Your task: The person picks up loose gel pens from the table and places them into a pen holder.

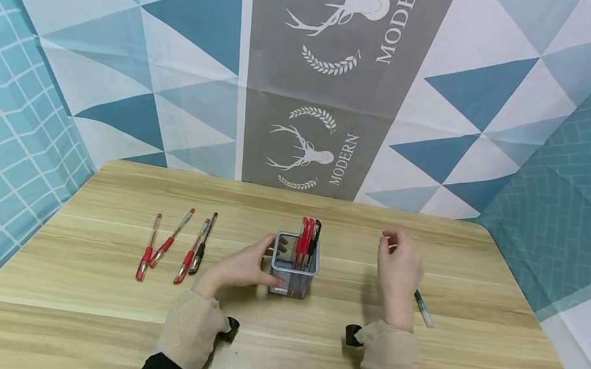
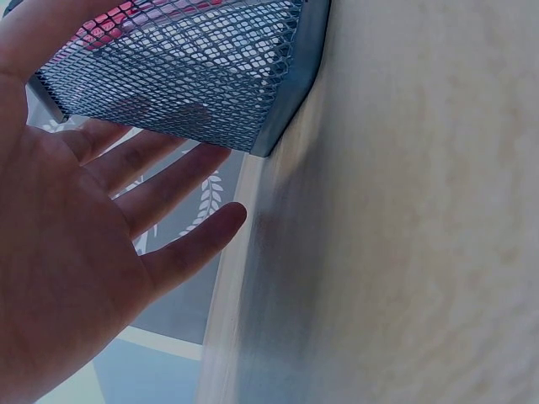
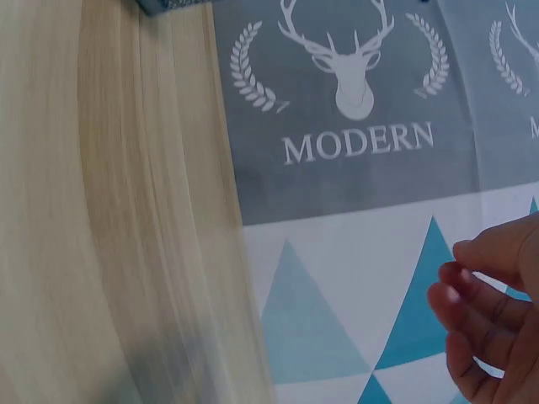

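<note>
A wire-mesh pen holder [image 1: 292, 283] stands on the table near the middle, with two red pens [image 1: 302, 238] and a black pen [image 1: 314, 240] upright in its right part. From its left side my left hand [image 1: 244, 265] grips it, thumb on the near face and fingers round the far side. In the left wrist view the fingers [image 2: 160, 198] reach along the mesh [image 2: 194, 76]. My right hand [image 1: 399, 270] is raised to the right of the holder, fingers loosely curled with nothing between them. Just beside its wrist, a pen with a clear end [image 1: 424, 309] lies on the table.
On the left of the wooden table [image 1: 94, 281] lie three red pens [image 1: 147, 254] and one black pen [image 1: 201, 250], spread at slight angles. A patterned cloth [image 1: 313, 82] hangs behind the table's far edge, with blue cloths at both sides.
</note>
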The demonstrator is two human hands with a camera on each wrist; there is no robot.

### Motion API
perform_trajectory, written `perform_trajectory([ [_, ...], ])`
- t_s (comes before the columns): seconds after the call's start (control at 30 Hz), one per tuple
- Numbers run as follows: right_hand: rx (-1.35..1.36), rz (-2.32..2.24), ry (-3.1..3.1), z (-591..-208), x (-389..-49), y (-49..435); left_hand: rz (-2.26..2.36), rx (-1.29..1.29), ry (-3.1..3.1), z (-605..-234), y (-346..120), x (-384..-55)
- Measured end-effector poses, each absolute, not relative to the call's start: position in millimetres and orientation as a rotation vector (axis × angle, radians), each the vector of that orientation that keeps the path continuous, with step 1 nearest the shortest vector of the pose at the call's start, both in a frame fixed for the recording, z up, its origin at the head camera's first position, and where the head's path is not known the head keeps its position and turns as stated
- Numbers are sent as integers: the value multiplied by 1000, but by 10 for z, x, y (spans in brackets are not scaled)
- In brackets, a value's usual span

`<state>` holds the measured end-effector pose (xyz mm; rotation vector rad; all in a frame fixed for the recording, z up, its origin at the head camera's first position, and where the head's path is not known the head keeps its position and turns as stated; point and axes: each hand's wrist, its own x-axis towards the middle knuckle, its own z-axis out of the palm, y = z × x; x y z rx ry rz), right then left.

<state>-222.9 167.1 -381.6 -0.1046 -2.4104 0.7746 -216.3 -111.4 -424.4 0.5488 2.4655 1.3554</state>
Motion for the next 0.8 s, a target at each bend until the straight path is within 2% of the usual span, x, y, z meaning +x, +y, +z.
perform_trajectory([
  [0.8,-341,725,-2803,-3903,-2182,1997,1385,558,2472,-4234,-1103,-2147],
])
